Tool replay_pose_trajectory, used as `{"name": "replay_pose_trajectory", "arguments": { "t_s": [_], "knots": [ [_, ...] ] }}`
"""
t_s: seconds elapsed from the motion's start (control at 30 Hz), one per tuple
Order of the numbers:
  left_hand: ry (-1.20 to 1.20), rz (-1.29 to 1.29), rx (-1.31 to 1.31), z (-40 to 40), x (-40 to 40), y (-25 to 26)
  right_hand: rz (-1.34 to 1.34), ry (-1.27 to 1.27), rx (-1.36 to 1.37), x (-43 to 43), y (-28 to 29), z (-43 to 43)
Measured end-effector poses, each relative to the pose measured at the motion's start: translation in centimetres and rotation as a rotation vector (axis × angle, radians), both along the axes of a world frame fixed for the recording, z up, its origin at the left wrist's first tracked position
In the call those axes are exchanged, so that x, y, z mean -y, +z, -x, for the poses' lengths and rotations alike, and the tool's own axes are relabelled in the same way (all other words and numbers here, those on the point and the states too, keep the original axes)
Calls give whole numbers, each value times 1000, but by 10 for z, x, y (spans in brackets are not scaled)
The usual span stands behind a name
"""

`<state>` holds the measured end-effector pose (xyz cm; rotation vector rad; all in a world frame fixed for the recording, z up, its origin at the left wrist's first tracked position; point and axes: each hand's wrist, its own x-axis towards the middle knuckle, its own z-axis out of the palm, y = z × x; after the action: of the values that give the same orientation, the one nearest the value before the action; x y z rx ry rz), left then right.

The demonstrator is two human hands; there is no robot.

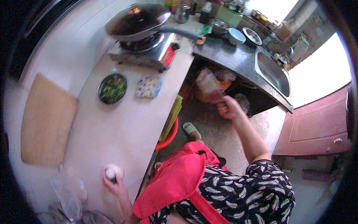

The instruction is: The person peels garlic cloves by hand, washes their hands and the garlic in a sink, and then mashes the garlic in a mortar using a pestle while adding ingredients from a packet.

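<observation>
My left hand (114, 182) is curled around a small white round thing (112, 171) low on the light countertop; a blurred white patch beside it makes its exact kind hard to tell. Out over the floor, my right hand (230, 108) has its fingers closed at the lower end of a pale, flat, partly see-through thing (208, 82). Motion blur hides whether that is a plastic bag or something stiffer. It overlaps an orange item (225, 84) in the dark space under the black counter.
A lidded wok (137, 21) sits on a portable stove (156, 53), its handle jutting right. A bowl of leafy greens (112, 89) and a dotted cloth (148, 87) lie nearby. A wooden board (49, 123) leans left. A red tub (171, 137), a sink (272, 71) and plastic bags (70, 193) surround me.
</observation>
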<state>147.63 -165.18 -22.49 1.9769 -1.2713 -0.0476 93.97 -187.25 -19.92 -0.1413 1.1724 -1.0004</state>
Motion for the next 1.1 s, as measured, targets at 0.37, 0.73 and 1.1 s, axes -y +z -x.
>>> {"name": "replay_pose_trajectory", "arguments": {
  "t_s": [0.37, 0.73, 1.1],
  "knots": [
    [471, 111, -59, 58, 24, 10, 394, -611, -50, 224, 46, 384],
    [894, -36, -232, 26, 19, 1, 186, -759, -360, 421, -7, 474],
    [1093, -1, -112, 34, 33, -14, 658, -241, -487, 372, 32, 321]
  ]
}}
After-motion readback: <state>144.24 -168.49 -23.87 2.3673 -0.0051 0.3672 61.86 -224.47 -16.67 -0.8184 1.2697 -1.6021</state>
